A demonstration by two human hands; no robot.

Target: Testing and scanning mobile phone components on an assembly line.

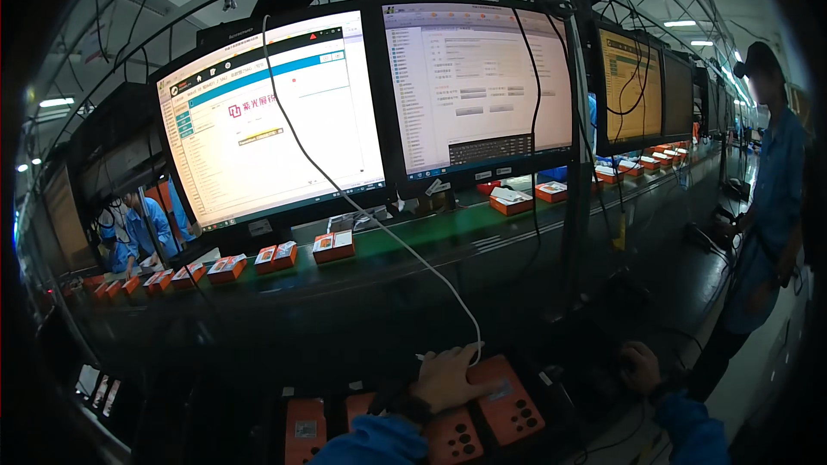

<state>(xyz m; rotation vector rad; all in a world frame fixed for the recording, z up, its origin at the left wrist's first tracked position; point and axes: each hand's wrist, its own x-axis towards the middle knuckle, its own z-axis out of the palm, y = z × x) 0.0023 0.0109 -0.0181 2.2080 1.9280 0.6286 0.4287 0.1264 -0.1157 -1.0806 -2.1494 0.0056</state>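
Note:
My left hand reaches palm down over orange phones in a dark tray. Its fingers close at the lower end of a white cable, and its thumb lies across the rightmost phone. Round dark camera rings show on that phone and on the phone left of it. Another orange phone with a pale label lies at the tray's left end. Off to the right, my right hand curls over the dark surface; what lies under its fingers is too dark to make out.
Two lit monitors stand ahead, the cable hanging across the left one. Behind my tray, a green conveyor carries orange-and-white boxes in a row. A person in blue stands at the right; others sit at the far left.

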